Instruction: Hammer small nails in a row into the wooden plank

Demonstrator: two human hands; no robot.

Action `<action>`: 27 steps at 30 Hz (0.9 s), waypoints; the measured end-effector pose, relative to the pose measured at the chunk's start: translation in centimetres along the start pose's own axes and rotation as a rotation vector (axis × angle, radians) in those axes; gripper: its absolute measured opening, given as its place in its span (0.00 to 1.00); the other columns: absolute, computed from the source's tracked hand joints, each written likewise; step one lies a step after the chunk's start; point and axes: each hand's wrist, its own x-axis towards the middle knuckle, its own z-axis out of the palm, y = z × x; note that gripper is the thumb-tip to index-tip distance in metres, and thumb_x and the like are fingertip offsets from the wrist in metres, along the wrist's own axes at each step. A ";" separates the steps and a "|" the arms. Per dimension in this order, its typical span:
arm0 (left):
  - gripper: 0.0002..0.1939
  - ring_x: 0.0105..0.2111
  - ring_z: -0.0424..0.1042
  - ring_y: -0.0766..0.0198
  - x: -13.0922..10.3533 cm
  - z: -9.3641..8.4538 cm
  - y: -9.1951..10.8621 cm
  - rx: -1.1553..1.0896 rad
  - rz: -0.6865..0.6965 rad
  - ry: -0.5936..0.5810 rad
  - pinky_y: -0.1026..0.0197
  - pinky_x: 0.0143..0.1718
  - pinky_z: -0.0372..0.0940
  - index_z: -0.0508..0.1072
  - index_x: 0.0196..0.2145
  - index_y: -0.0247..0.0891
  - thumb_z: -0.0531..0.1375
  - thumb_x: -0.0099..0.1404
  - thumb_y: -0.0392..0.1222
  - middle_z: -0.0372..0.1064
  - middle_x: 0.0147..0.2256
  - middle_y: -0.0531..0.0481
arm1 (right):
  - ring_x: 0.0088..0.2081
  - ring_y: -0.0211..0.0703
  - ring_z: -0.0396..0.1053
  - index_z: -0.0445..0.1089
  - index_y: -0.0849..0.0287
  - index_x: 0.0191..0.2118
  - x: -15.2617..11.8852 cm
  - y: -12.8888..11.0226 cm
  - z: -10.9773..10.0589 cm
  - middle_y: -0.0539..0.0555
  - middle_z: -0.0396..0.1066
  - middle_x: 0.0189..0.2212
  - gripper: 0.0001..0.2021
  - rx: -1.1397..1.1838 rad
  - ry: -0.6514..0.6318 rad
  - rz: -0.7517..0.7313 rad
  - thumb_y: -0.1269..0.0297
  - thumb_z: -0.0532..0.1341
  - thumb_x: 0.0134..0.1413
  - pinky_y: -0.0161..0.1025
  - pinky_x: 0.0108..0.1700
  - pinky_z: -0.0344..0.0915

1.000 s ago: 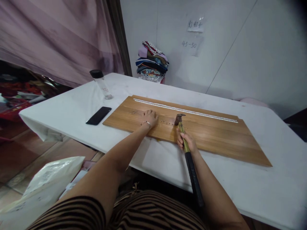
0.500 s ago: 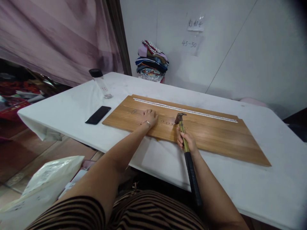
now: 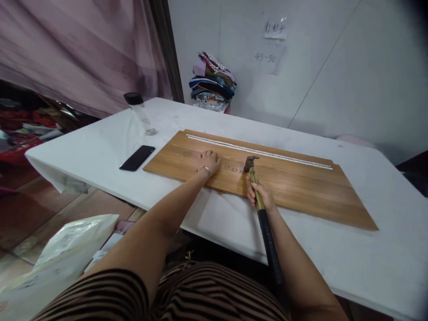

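A wide wooden board (image 3: 307, 191) lies flat in front of me. My left hand (image 3: 210, 163) rests on its left half, palm down with the fingers stretched out. In my right hand (image 3: 260, 192) is a claw hammer (image 3: 264, 223), gripped on the yellow part of its handle below the head. The hammer head (image 3: 250, 163) is at the right end of a short row of several nails (image 3: 233, 169) standing in the board. Whether it touches a nail I cannot tell. Left of my left hand, a few loose nails (image 3: 185, 154) lie on the wood.
Two white measuring strips (image 3: 259, 152) run along the board's far side. A black phone (image 3: 137, 158) and a clear bottle (image 3: 142, 117) with a black lid are on the white table (image 3: 174, 117) to the left. Folded clothes (image 3: 213, 84) are stacked by the wall.
The view has shifted slightly. Both hands keep nearly the same places on and over the board, and the hammer head is still by the nail row.
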 end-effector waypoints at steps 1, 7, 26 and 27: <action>0.20 0.63 0.61 0.50 0.0 0.0 0.0 0.002 -0.001 -0.001 0.46 0.62 0.55 0.75 0.53 0.45 0.49 0.71 0.49 0.67 0.62 0.43 | 0.13 0.35 0.57 0.65 0.56 0.49 0.0 0.0 -0.1 0.38 0.60 0.15 0.23 0.003 -0.006 -0.006 0.52 0.66 0.50 0.33 0.14 0.51; 0.21 0.63 0.61 0.48 0.0 0.0 0.1 -0.013 0.005 -0.002 0.45 0.62 0.55 0.75 0.53 0.44 0.49 0.71 0.50 0.67 0.62 0.42 | 0.14 0.34 0.57 0.66 0.55 0.49 0.1 0.0 -0.1 0.38 0.61 0.15 0.24 -0.019 0.011 0.002 0.51 0.68 0.49 0.33 0.14 0.53; 0.22 0.64 0.59 0.48 0.0 0.0 0.0 -0.025 0.006 -0.013 0.43 0.63 0.53 0.74 0.54 0.44 0.49 0.71 0.50 0.65 0.63 0.42 | 0.14 0.35 0.57 0.69 0.53 0.48 0.0 0.0 -0.2 0.41 0.58 0.16 0.19 -0.012 0.019 -0.045 0.52 0.65 0.53 0.33 0.14 0.51; 0.22 0.64 0.59 0.48 0.0 -0.1 0.0 -0.022 0.005 -0.018 0.44 0.63 0.53 0.74 0.54 0.44 0.49 0.71 0.50 0.65 0.63 0.42 | 0.14 0.36 0.58 0.69 0.53 0.48 0.0 0.1 -0.3 0.41 0.59 0.16 0.19 -0.014 0.018 -0.040 0.52 0.66 0.52 0.33 0.14 0.51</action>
